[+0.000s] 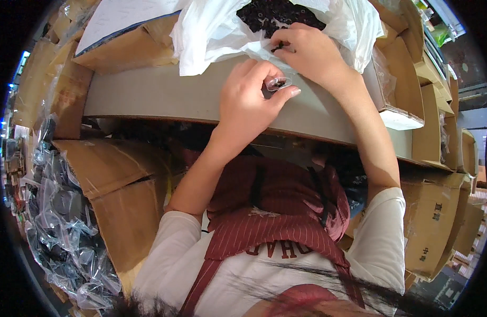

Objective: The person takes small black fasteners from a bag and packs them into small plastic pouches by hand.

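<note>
Fingers of your left hand [249, 95] pinch clear plastic [278, 83]; at two o'clock from it, your right hand [309, 53] pinches a black part [278, 47]; black pieces [264, 15] lie at twelve.

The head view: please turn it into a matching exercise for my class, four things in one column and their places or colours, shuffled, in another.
Things:
1. Small clear plastic piece
2. Dark small parts
3. Apron
4. Clear plastic bags

Places or colours:
A. Maroon with pale stripes
B. Heaped in the white bag
C. Lower left of the picture
D. In the left hand

Pairs: 1-D, 2-B, 3-A, 4-C
</note>
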A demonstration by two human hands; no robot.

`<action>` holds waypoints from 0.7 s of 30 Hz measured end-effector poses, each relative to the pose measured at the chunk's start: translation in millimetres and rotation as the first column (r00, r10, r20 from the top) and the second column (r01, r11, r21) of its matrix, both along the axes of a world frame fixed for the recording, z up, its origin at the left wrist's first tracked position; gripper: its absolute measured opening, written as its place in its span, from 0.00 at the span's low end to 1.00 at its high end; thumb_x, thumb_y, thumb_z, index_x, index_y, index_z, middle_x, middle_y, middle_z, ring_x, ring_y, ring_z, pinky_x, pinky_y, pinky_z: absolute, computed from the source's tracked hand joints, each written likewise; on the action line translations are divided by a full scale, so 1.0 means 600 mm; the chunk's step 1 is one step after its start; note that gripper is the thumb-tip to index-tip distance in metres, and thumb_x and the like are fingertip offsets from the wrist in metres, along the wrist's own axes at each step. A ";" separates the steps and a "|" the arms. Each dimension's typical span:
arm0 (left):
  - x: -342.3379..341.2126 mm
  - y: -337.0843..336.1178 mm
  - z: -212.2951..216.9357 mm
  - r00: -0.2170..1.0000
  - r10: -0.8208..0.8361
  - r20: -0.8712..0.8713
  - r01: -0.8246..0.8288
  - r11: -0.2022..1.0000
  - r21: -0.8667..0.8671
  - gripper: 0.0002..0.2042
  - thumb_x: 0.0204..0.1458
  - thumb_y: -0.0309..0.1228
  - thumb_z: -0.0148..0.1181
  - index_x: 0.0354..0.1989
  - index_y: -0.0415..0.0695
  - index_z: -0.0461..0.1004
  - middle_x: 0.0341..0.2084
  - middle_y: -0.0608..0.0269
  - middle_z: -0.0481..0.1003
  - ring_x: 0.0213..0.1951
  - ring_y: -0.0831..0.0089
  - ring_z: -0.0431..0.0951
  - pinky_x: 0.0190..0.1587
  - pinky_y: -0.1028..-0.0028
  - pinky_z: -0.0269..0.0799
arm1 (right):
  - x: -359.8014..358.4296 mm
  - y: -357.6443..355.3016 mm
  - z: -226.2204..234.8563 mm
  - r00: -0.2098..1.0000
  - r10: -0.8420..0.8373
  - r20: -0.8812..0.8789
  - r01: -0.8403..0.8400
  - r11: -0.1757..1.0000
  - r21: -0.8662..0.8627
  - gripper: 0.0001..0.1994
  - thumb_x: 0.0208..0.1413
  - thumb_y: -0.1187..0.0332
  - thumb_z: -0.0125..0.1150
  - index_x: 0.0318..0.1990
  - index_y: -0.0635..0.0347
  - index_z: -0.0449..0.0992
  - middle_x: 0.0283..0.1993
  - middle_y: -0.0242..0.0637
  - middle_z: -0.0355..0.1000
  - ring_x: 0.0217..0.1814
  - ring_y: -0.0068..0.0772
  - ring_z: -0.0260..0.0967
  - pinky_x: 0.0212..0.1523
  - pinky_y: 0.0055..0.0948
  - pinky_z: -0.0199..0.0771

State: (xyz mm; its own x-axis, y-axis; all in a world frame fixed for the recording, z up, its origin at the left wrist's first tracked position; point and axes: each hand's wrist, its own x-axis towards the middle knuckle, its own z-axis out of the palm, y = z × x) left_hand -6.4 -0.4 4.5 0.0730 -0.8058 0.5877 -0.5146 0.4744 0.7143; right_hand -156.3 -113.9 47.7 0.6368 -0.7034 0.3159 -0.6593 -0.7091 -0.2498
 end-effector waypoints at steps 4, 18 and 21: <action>-0.001 0.002 0.001 0.999 0.002 -0.040 -0.001 1.000 0.022 0.15 0.43 0.31 0.78 0.30 0.41 0.75 0.27 0.61 0.74 0.32 0.60 0.74 0.36 0.63 0.72 | 0.005 0.004 -0.001 1.000 0.017 0.007 -0.017 1.000 0.022 0.06 0.51 0.68 0.62 0.35 0.58 0.81 0.37 0.46 0.78 0.44 0.52 0.77 0.46 0.48 0.79; 0.005 -0.001 0.001 1.000 -0.006 -0.002 0.006 1.000 0.004 0.15 0.43 0.31 0.78 0.31 0.40 0.75 0.26 0.60 0.73 0.31 0.60 0.73 0.35 0.63 0.70 | -0.033 0.102 0.092 0.939 0.130 0.318 -0.219 0.940 0.261 0.07 0.52 0.71 0.67 0.39 0.59 0.81 0.36 0.38 0.77 0.29 0.32 0.72 0.32 0.30 0.72; 0.004 -0.007 -0.009 1.000 0.003 0.007 -0.003 1.000 0.003 0.15 0.43 0.31 0.78 0.31 0.40 0.75 0.27 0.59 0.73 0.31 0.59 0.74 0.35 0.63 0.71 | -0.034 0.101 0.082 0.908 0.231 0.351 -0.318 0.923 0.215 0.07 0.52 0.72 0.68 0.40 0.58 0.82 0.37 0.37 0.78 0.28 0.31 0.72 0.31 0.30 0.72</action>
